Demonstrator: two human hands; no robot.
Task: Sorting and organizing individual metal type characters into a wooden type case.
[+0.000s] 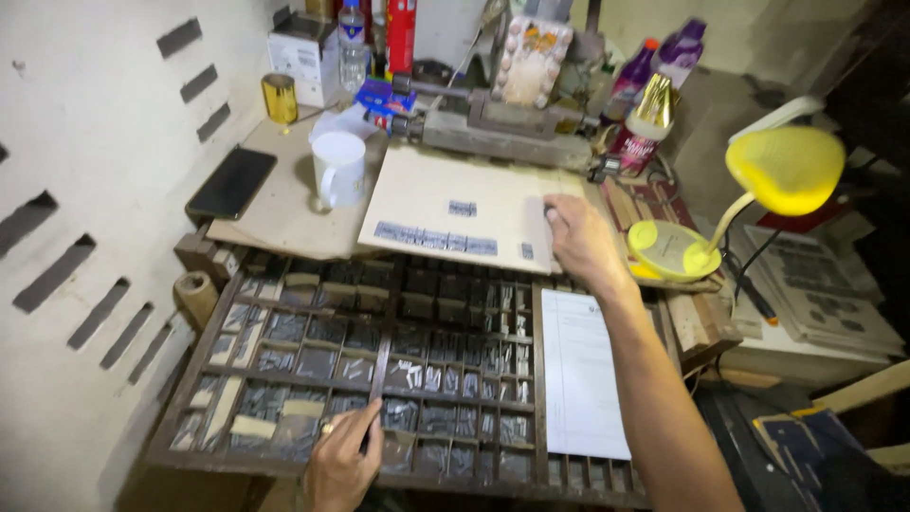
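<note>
A wooden type case (379,356) with many small compartments of grey metal type slopes toward me. My left hand (343,460) rests at its near edge, fingers closed over a lower compartment; whether it holds a piece is hidden. My right hand (580,239) reaches across to a pale board (417,190) beyond the case, its fingertips on the board's right edge. A row of metal type (434,240) lies on the board's near part, and a short block of type (463,208) sits above it. A white paper sheet (580,370) covers the case's right side.
A white mug (338,167) and a black phone (232,182) lie left of the board. A metal machine (502,128) stands behind it, amid bottles and a gold can (280,98). A yellow desk lamp (763,185) stands at the right, beside stacked papers (820,289).
</note>
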